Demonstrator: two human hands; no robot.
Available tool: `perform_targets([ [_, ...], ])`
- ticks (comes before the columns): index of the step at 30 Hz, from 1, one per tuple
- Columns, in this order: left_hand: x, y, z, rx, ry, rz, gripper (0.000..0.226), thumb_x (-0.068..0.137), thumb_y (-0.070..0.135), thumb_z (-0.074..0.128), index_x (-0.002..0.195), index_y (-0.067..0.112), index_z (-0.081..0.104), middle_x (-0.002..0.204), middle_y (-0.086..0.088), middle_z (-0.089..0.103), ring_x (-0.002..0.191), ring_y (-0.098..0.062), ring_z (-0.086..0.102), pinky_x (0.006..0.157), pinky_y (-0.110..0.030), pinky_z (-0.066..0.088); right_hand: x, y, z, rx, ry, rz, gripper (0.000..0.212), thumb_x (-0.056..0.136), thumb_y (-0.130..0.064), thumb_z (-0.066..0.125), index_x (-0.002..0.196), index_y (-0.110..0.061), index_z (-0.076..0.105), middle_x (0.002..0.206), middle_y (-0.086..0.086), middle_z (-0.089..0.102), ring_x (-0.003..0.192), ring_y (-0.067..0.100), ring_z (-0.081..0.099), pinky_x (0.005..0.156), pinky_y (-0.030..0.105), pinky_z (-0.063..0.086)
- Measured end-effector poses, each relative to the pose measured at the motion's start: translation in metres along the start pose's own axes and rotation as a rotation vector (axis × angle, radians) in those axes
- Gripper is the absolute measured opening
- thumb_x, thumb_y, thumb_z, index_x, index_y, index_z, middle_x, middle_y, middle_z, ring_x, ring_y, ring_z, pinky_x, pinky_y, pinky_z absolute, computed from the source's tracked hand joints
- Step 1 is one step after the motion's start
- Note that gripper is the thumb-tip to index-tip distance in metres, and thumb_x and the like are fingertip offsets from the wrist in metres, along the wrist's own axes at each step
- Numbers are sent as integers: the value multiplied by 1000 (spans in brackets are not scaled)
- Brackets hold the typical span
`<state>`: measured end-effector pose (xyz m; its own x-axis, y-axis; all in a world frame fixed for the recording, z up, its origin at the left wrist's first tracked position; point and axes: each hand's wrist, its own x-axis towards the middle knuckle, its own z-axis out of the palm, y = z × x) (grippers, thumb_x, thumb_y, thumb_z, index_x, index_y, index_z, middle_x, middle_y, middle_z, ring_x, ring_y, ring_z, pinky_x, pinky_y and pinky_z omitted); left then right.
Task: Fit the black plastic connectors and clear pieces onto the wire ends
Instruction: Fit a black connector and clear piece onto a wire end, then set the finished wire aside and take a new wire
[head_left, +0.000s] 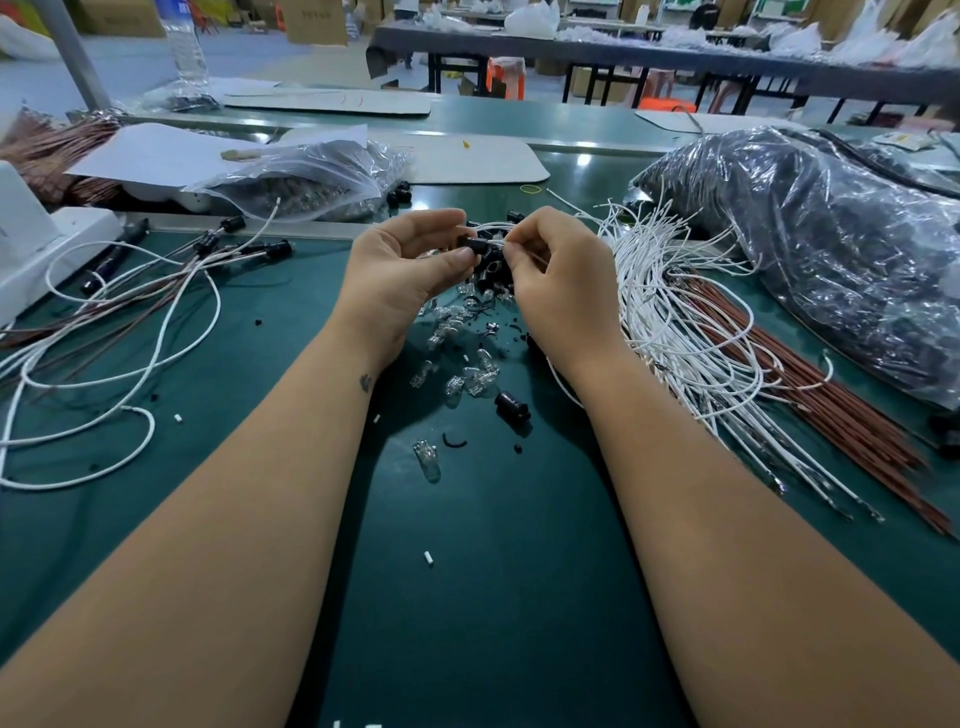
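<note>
Head view: I see both hands raised over the desk (467, 597).
Connector (474, 244): pinched by left hand (402, 270) fingers, long axis pointing right.
Wire end (500, 242): pinched by right hand (558, 270), touching connector's right side; nearer hand.

Your two forearms run bare from the bottom corners of the view up to the wrists: you wear no sleeve, glove, watch or band on either. Your left hand (410, 270) and right hand (561, 275) are bare too, with short, unpainted nails where a thumb tip shows. You carry one small dark mark on the inner side of your left wrist (365, 383), possibly a little tattoo, though its shape is too small to read. Your fingers carry no rings on the parts that show.
</note>
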<state>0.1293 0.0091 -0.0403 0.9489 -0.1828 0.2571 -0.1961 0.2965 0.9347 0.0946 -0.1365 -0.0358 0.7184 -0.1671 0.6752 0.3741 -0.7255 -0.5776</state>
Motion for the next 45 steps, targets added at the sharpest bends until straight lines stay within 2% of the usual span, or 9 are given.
perform_targets([
  [4,0,-1,0,37,-5,30,31,80,-14,65,100,10,66,94,-5,71,85,-16,69,78,-23,55,-1,0,1,-17,-13,-7,5,88,-6,61,85,-3,63,81,5,63,75,20,57,69,34,48],
  [9,1,-2,3,58,51,4,20,82,-10,65,95,4,69,84,-9,71,82,-21,66,83,-26,55,-1,0,3,-68,-66,-44,4,87,-9,62,85,-6,63,82,5,63,75,20,57,69,37,48],
  [14,2,-2,2,-10,47,-9,13,87,-5,62,94,4,68,76,-1,73,74,-12,68,76,-20,55,-1,-1,3,-39,-60,-70,4,87,-7,66,84,-4,66,81,6,65,74,22,58,69,40,48],
  [20,3,0,1,-116,75,-54,9,83,-4,67,92,-2,66,75,-7,72,72,-15,70,70,-18,54,-1,-2,2,-27,-29,-87,5,86,-6,65,82,-3,66,78,6,65,72,20,56,66,38,48],
  [23,3,0,0,-133,69,-67,8,83,-4,67,90,0,68,75,-7,73,72,-14,70,69,-17,54,-2,-2,2,-54,-30,-110,6,86,-6,64,81,-4,66,77,5,63,70,18,53,63,35,45],
  [30,4,-1,0,-82,92,-81,5,88,3,65,84,2,67,66,-2,71,61,-9,66,66,-15,54,-3,-7,0,-95,-76,-196,7,86,-1,61,80,-1,64,77,7,62,71,25,55,63,38,43],
  [45,3,0,1,-94,98,-108,4,85,2,66,89,1,68,78,-7,71,71,-12,69,69,-16,54,-4,-10,-1,-217,-14,-204,12,89,-10,59,80,-3,63,76,7,63,68,26,56,61,42,47],
])
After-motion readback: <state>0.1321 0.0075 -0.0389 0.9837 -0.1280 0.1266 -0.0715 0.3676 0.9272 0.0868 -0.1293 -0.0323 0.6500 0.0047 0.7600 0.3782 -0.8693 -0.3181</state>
